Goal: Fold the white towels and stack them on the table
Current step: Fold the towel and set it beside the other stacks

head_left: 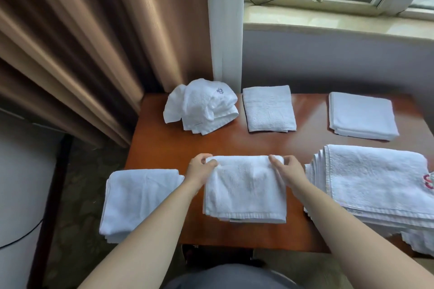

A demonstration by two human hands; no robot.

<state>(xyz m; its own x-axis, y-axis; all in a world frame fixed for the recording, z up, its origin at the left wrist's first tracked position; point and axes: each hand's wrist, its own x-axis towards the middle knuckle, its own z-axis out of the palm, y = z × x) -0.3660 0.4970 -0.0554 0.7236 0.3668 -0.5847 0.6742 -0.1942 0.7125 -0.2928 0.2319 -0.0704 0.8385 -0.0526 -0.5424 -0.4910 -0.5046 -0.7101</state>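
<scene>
**Both hands on a half-folded towel**

Nearest me, low in the frame's centre, a folded white terry towel (245, 191) lies on the reddish-brown wooden table (237, 143). My left hand (200, 169) and right hand (286, 170) each pinch a far corner, fingers curled over the cloth. Other white towels surround it: a crumpled heap (202, 105) upper left, a tall folded stack (375, 183) at right.

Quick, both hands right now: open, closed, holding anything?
Left hand: pinching the far left corner of the folded towel.
Right hand: pinching the same towel's far right corner.
</scene>
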